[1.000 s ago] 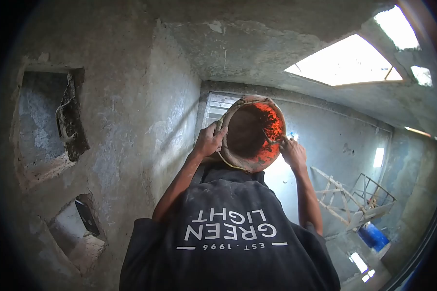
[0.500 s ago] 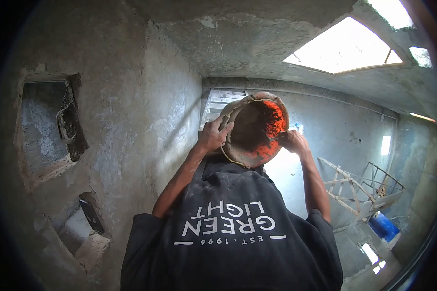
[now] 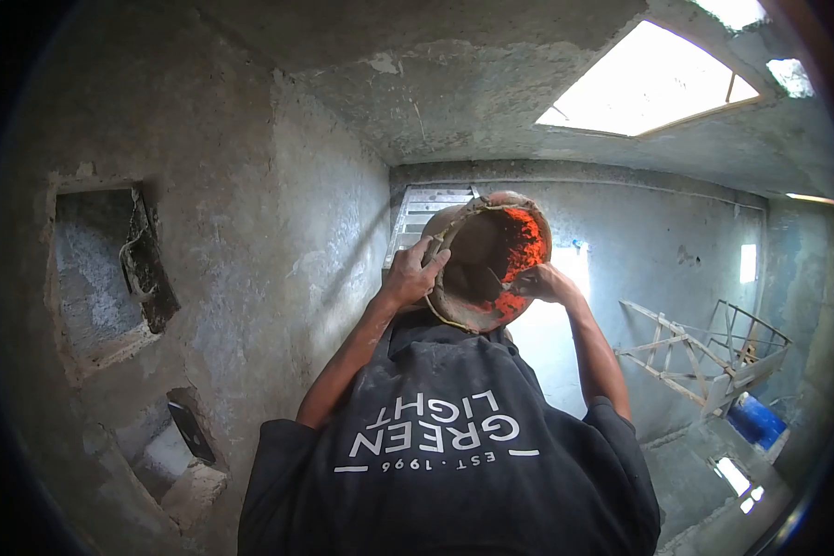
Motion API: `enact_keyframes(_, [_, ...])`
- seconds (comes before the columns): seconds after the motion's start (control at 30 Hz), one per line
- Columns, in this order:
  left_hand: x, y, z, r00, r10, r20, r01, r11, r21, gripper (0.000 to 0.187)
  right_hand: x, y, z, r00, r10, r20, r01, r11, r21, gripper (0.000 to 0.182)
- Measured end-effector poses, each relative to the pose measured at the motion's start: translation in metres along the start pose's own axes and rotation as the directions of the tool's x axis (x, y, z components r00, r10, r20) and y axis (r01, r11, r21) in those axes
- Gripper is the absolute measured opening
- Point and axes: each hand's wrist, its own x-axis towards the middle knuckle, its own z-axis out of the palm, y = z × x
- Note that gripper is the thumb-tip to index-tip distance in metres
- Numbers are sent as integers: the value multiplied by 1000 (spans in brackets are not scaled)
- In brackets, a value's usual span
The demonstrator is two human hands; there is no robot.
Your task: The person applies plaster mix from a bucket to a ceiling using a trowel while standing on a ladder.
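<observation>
A round bucket point(image 3: 454, 310) with a cement-caked rim is tilted so its opening faces the camera, and bright orange-red shows on its inner right side. My left hand point(image 3: 415, 273) grips the rim at the left, thumb over the edge. At the right side of the opening, my right hand point(image 3: 542, 282) has its fingers closed round what looks like the handle of a small trowel point(image 3: 484, 281). The trowel's dark grey blade lies inside the bucket. The bucket's bottom is in shadow, and its contents are hard to make out.
Bare plastered walls point(image 3: 222, 232) surround me, with a recessed opening point(image 3: 97, 269) at the left. A dark flat object point(image 3: 191, 432) leans in a lower niche. At the right are a wooden frame point(image 3: 681, 357) and a blue drum point(image 3: 756, 421). Slatted boards point(image 3: 431, 208) show behind the bucket.
My right hand has moved inward from the rim over the bucket's opening, and the trowel blade now shows inside. The view has shifted slightly; my left hand keeps its hold.
</observation>
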Motion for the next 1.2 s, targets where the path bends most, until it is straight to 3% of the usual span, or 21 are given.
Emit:
enact_keyframes(0.13, [1, -1, 1, 999, 1, 44, 1, 999, -52, 48, -6, -19, -5, 994, 100, 33, -104, 987, 123, 31])
enact_keyframes(0.2, [3, -9, 3, 998, 20, 56, -17, 999, -47, 43, -7, -25, -3, 992, -125, -8, 125, 980, 157, 34])
enact_keyframes(0.27, [5, 5, 0, 997, 36, 65, -33, 998, -44, 38, -11, -30, -4, 996, -85, -16, 87, 976, 201, 35])
enact_keyframes(0.33, [3, 20, -4, 948, -302, 103, 319, 917, -242, 30, -14, -31, 0, 999, -51, -20, 54, 968, 244, 36])
enact_keyframes(0.37, [3, 20, -5, 949, -301, 97, 315, 918, -239, 30, -15, -28, 5, 997, -64, -50, 75, 962, 263, 36])
enact_keyframes(0.43, [3, 18, -8, 929, -353, 111, 366, 836, -409, 33, -18, -32, 4, 993, -90, -80, 109, 954, 279, 36])
enact_keyframes(0.5, [2, 1, -10, 924, -361, 124, 374, 789, -488, 32, -26, -40, -3, 997, 56, 50, -69, 949, 306, 36])
enact_keyframes(0.53, [1, -9, -12, 919, -366, 149, 383, 730, -567, 31, -31, -38, 0, 999, 47, 5, -45, 920, 389, 33])
enact_keyframes(0.7, [-13, -36, -29, 895, -428, 125, 396, 633, -666, 28, -52, -55, -10, 997, 72, 30, -78, 917, 392, 30])
enact_keyframes(0.77, [-24, -57, -31, 882, -459, 110, 372, 530, -762, 28, -51, -38, 5, 998, -4, -61, 40, 803, 595, 35])
enact_keyframes(0.8, [-29, -69, -32, 876, -471, 99, 363, 510, -780, 28, -50, -32, 10, 999, 50, -7, -34, 761, 648, 38])
enact_keyframes(0.83, [-34, -74, -33, 877, -472, 95, 358, 507, -784, 28, -50, -34, 10, 999, 47, -5, -33, 765, 643, 38])
enact_keyframes(0.9, [-45, -81, -33, 847, -527, 74, 343, 434, -833, 23, -50, -37, 10, 959, -17, -281, 133, 908, 398, 39])
enact_keyframes(1.0, [-61, -94, -27, 806, -591, 25, 338, 425, -840, 30, -45, -40, 9, 962, 70, -264, 61, 888, 456, 40])
enact_keyframes(1.03, [-65, -101, -25, 792, -610, 2, 339, 439, -832, 33, -41, -38, 12, 942, -9, -335, 152, 902, 403, 43])
enact_keyframes(1.1, [-69, -86, -29, 792, -611, 21, 384, 470, -795, 40, -24, -33, 16, 917, -12, -400, 127, 956, 263, 42])
enact_keyframes(1.2, [-74, -105, -16, 799, -601, -9, 311, 426, -850, 35, -2, -70, -18, 887, -60, -458, 133, 983, 127, 39])
